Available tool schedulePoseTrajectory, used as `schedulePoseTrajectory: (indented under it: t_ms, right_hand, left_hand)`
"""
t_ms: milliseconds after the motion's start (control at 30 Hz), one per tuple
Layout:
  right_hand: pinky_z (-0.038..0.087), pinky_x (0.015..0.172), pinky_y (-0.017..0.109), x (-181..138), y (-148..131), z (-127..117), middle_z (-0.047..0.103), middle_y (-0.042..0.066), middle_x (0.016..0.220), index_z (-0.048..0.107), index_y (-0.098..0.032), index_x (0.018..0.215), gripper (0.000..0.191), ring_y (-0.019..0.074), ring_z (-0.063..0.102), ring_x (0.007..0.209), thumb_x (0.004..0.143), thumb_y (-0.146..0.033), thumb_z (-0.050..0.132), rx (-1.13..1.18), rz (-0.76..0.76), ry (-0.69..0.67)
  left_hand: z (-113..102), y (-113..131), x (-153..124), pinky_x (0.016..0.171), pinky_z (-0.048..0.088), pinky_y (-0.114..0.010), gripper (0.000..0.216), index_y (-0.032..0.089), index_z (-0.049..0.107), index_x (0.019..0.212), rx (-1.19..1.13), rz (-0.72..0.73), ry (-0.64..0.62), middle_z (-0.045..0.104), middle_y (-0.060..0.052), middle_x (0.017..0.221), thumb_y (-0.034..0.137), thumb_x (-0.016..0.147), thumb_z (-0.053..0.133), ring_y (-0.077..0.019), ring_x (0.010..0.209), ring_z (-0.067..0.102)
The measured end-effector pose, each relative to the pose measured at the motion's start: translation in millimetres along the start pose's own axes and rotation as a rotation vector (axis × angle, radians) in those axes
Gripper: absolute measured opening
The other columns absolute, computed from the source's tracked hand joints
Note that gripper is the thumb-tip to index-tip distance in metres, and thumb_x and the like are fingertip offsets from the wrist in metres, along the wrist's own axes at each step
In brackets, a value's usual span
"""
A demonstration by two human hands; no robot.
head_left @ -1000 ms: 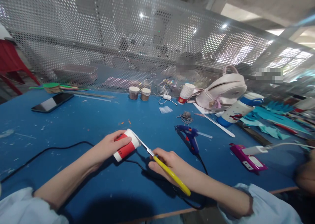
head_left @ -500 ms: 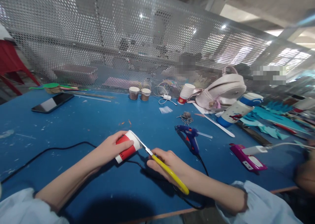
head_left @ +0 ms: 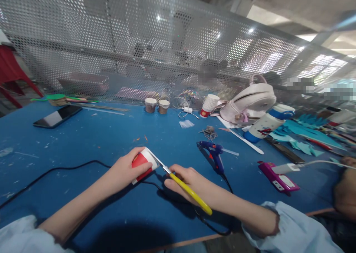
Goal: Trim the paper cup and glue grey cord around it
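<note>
A red and white paper cup (head_left: 143,159) lies tilted in my left hand (head_left: 126,168), whose thumb presses along its side. My right hand (head_left: 189,180) is closed around yellow-handled scissors (head_left: 190,193). Their metal blades reach the cup's rim on its upper right side; whether they bite into the paper I cannot make out. Part of the scissors' handle is hidden by my fingers. To the right of my right hand lies a dark blue glue gun (head_left: 215,155) with a clear glue stick in its back end.
Behind stand two small tubs (head_left: 150,105), a stack of paper cups (head_left: 209,105), a pale backpack (head_left: 249,104) and a bottle (head_left: 265,126). A purple power strip (head_left: 279,177) lies to the right, a phone (head_left: 58,116) to the left. Another person's hand (head_left: 346,188) shows at the right edge.
My left hand has turned the cup slightly, so its white lower end shows less. The scissors stay at the rim. The whole view has shifted a little.
</note>
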State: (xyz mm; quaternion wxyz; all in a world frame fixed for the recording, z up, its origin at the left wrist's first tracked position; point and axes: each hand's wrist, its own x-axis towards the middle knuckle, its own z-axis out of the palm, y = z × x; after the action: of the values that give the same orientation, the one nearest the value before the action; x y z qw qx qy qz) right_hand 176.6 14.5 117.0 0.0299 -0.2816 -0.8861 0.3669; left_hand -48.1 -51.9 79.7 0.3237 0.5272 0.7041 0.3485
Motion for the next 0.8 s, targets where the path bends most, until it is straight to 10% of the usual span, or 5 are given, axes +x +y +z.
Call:
schedulePoseTrajectory:
  t_ms: [433,600,800]
  right_hand:
    - [0.025,0.048,0.020,-3.1,5.2,5.7,0.038,-0.009,0.056,0.038,-0.020,0.076,0.035,0.0067,0.025,0.053,0.096,-0.048,0.045,0.074,0.007,-0.011]
    - [0.023,0.047,0.021,-8.3,7.2,7.3,0.037,-0.010,0.057,0.044,-0.019,0.083,0.028,0.0074,0.020,0.053,0.095,-0.044,0.047,0.019,-0.017,0.038]
    - [0.025,0.049,0.022,-6.5,4.7,7.0,0.040,-0.008,0.060,0.044,-0.020,0.085,0.027,0.0074,0.026,0.052,0.096,-0.044,0.045,0.011,-0.034,0.031]
  left_hand:
    - [-0.4,4.3,-0.1,0.099,0.044,-0.042,0.070,0.019,0.057,0.129,-0.109,-0.030,0.021,0.065,-0.012,0.127,0.059,0.072,0.062,-0.0334,0.115,0.060]
    - [-3.7,10.1,-1.6,0.076,0.051,-0.035,0.070,0.016,0.059,0.126,-0.443,-0.164,-0.106,0.072,-0.012,0.108,0.063,0.075,0.061,-0.0262,0.091,0.067]
    - [-2.7,6.2,-2.1,0.086,0.048,-0.034,0.062,0.018,0.061,0.123,-0.264,-0.045,-0.085,0.070,-0.009,0.114,0.057,0.076,0.064,-0.0282,0.101,0.064]
